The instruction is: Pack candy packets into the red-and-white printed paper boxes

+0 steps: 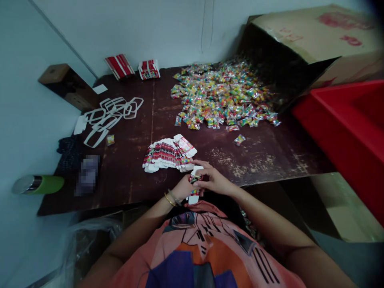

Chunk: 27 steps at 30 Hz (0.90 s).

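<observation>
Both hands meet at the near edge of a dark wooden table (264,156). My left hand (183,188), with a gold bangle on the wrist, and my right hand (211,179) are both closed on one small red-and-white printed carton (195,181), which stands upright between them with white flaps at top and bottom. Just beyond the hands lies a fanned stack of flat cartons (168,155) of the same print. A big heap of small colourful candy packets (223,96) covers the far right of the table, spilling from a tipped cardboard box (315,36).
A red plastic bin (351,128) stands at the right. White card cut-outs (111,114) lie at the left, with a green bottle (40,184) and a blurred item (87,174) near the left edge. Red carton packs (132,68) sit by the back wall.
</observation>
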Each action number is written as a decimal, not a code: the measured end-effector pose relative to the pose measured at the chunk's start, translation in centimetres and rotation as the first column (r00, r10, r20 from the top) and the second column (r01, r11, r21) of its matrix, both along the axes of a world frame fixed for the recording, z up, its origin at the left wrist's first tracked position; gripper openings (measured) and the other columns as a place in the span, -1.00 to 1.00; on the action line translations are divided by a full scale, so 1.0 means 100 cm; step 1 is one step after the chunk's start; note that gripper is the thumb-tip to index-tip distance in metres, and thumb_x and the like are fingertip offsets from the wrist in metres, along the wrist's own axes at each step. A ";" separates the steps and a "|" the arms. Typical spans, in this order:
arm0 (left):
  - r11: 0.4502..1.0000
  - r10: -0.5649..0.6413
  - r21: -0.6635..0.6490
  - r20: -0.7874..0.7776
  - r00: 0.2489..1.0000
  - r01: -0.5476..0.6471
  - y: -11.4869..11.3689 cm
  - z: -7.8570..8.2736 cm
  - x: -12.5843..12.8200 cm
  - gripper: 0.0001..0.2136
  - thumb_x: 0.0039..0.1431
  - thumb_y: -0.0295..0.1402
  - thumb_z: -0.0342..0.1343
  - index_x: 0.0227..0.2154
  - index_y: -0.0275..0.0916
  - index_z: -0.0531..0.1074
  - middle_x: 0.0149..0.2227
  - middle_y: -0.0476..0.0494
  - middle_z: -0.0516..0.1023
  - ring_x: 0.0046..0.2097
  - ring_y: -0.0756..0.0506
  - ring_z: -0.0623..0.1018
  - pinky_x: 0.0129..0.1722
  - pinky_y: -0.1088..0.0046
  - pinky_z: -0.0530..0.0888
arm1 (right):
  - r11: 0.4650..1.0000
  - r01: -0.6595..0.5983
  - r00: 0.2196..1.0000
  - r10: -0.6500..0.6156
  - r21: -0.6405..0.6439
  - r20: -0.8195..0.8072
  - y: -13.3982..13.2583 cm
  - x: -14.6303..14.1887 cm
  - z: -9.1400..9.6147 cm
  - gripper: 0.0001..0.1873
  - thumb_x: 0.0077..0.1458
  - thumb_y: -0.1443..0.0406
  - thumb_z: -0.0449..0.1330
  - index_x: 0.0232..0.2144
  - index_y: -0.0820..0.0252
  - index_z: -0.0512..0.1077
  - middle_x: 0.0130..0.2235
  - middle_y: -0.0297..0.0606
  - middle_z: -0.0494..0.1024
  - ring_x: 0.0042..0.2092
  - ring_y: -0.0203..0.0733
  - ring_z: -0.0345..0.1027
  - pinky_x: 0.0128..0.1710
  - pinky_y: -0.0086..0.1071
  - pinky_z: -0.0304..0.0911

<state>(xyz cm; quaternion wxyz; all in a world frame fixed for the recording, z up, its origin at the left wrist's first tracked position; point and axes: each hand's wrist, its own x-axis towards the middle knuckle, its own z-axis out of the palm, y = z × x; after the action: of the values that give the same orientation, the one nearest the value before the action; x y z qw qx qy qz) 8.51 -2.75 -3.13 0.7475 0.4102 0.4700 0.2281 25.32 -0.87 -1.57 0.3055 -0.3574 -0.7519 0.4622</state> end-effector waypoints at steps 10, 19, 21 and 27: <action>0.967 0.029 0.255 -0.173 0.985 0.016 -0.004 -0.002 -0.001 -0.61 0.04 -0.02 0.12 -0.42 -0.35 0.43 -0.50 -0.01 0.43 -0.46 0.01 0.37 -0.43 0.49 0.34 | 0.945 0.099 0.980 -0.147 -0.311 -0.136 -0.010 0.013 0.001 -0.67 0.11 0.20 0.21 -0.06 0.14 0.37 -0.25 -0.30 0.49 -0.26 -0.25 0.36 -0.24 -0.39 0.29; 0.928 -0.141 0.307 -0.235 0.962 0.211 -0.033 0.009 -0.017 -0.60 0.18 -0.06 -0.01 -0.20 -0.33 0.46 -0.22 -0.17 0.56 -0.16 -0.13 0.49 -0.07 0.37 0.38 | 0.464 -0.139 0.793 -0.477 -0.875 -0.380 -0.055 0.001 -0.030 -0.71 -0.05 0.20 0.35 -0.36 0.23 0.36 -0.49 -0.46 0.39 -0.59 -0.52 0.20 -0.59 -0.62 0.23; 0.960 -0.181 0.189 -0.142 0.973 0.206 -0.035 0.012 -0.018 -0.55 0.24 -0.04 -0.12 -0.18 -0.31 0.47 -0.20 -0.17 0.57 -0.12 -0.13 0.50 -0.01 0.36 0.36 | 0.402 -0.190 0.829 -0.424 -0.896 -0.366 -0.049 0.002 -0.030 -0.66 -0.14 0.26 0.40 -0.30 0.24 0.41 -0.45 -0.44 0.43 -0.62 -0.55 0.18 -0.62 -0.64 0.22; 0.991 -0.013 -0.132 0.087 0.996 0.024 -0.039 -0.007 -0.018 -0.63 0.12 -0.10 0.04 -0.20 -0.31 0.46 -0.26 -0.16 0.58 -0.23 -0.12 0.52 -0.13 0.32 0.43 | 0.638 -0.115 0.953 -0.146 -0.761 -0.266 -0.032 -0.002 -0.013 -0.68 -0.12 0.14 0.37 -0.37 0.28 0.53 -0.37 -0.30 0.48 -0.45 -0.38 0.36 -0.52 -0.53 0.35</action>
<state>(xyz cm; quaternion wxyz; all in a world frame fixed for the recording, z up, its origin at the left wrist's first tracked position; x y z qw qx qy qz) 6.73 -6.65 -3.78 0.7947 0.3536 0.4478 0.2069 25.14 -4.02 -2.90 0.2397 -0.3844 -0.4243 0.7841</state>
